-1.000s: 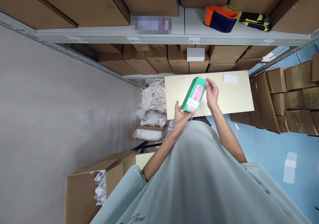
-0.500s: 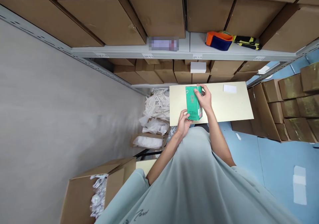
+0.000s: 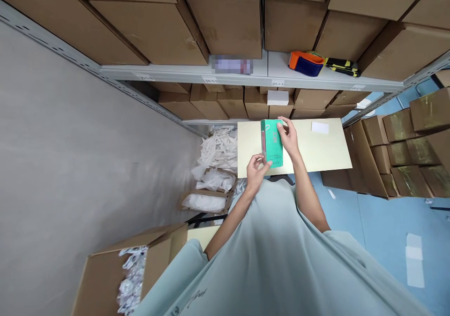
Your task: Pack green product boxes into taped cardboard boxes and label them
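Between my two hands is a small green carton (image 3: 274, 142) with pale print on its front, tilted so its left side panel shows. My left hand (image 3: 256, 169) grips the lower left corner, thumb on the front face. At the upper right edge, my right hand (image 3: 288, 137) holds it with the thumb on the front and fingers behind. Below the carton lies a cream board (image 3: 319, 152). A white slip of paper (image 3: 319, 127) rests on that board, right of my right hand.
Brown cardboard boxes (image 3: 225, 23) fill the shelf ahead. An orange and blue tape dispenser (image 3: 306, 63) and black-yellow cutters (image 3: 342, 66) lie on its edge. White scraps (image 3: 218, 149) are piled left of the board. More boxes (image 3: 404, 142) stand right; an open carton (image 3: 101, 278) is lower left.
The green carton has turned, so its left side shows now instead of its right side. My left hand has shifted slightly, and the camera view has moved a little.
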`<state>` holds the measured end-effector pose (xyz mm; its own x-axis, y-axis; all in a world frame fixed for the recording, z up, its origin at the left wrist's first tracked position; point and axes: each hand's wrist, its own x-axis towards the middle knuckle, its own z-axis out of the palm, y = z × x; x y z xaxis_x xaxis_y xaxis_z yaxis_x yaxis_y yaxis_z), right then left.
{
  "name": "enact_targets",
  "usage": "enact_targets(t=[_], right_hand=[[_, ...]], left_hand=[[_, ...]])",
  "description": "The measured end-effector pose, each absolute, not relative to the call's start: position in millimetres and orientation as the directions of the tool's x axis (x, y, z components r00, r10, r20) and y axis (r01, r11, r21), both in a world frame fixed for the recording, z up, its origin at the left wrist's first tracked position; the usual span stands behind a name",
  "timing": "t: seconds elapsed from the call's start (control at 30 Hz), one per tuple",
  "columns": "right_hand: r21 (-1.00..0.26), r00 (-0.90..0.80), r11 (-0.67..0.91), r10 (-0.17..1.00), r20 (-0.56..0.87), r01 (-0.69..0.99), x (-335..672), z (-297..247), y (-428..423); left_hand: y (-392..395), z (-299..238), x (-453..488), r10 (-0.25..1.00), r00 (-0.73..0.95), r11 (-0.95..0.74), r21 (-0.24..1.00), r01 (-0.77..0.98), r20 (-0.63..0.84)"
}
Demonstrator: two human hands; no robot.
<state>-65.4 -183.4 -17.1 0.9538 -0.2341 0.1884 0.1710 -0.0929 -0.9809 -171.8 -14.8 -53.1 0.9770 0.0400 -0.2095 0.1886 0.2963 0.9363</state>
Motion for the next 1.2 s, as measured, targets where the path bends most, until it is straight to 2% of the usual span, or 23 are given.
enact_targets(t=[0.13, 0.23, 0.37, 0.47, 0.53, 0.77, 0.83, 1.0, 1.2], right_hand=[[-0.963, 0.944, -0.206, -0.241, 0.225, 0.176, -74, -8, -174], [-0.958, 0.936, -0.229, -0.262, 0.234, 0.175, -74, 2, -174], [-0.981, 0.940, -0.097, -0.283, 0.192, 0.171, -68, 7, -186], [-0.989, 0.951, 0.031, -0.281, 0.129, 0.143, -66, 4, -190], [-0.990, 0.958, 0.065, -0.265, 0.107, 0.129, -66, 2, -189], [-0.990, 0.972, 0.032, -0.199, 0.128, 0.137, -67, 3, -182], [-0.993, 0.966, -0.001, -0.232, 0.119, 0.122, -68, 4, -180], [-0.989, 0.939, -0.100, -0.316, 0.136, 0.109, -72, 0, -162], [-0.958, 0.894, -0.240, -0.376, 0.242, 0.158, -71, -1, -146]], left_hand=[[-13, -49, -173, 0.139, 0.988, 0.096, 0.994, 0.055, -0.069], [-10, -45, -174, 0.125, 0.988, 0.149, 0.986, 0.071, -0.090], [-3, -42, -172, -0.069, 0.960, 0.400, 0.874, 0.275, -0.271], [3, -40, -170, -0.220, 0.915, 0.472, 0.784, 0.404, -0.339], [6, -39, -171, -0.250, 0.905, 0.488, 0.762, 0.425, -0.345], [8, -44, -176, -0.203, 0.911, 0.487, 0.770, 0.412, -0.359], [7, -48, -174, -0.162, 0.925, 0.460, 0.803, 0.379, -0.343], [3, -56, -164, 0.059, 0.978, 0.325, 0.930, 0.169, -0.198], [4, -51, -165, 0.109, 0.984, 0.237, 0.965, 0.113, -0.142]])
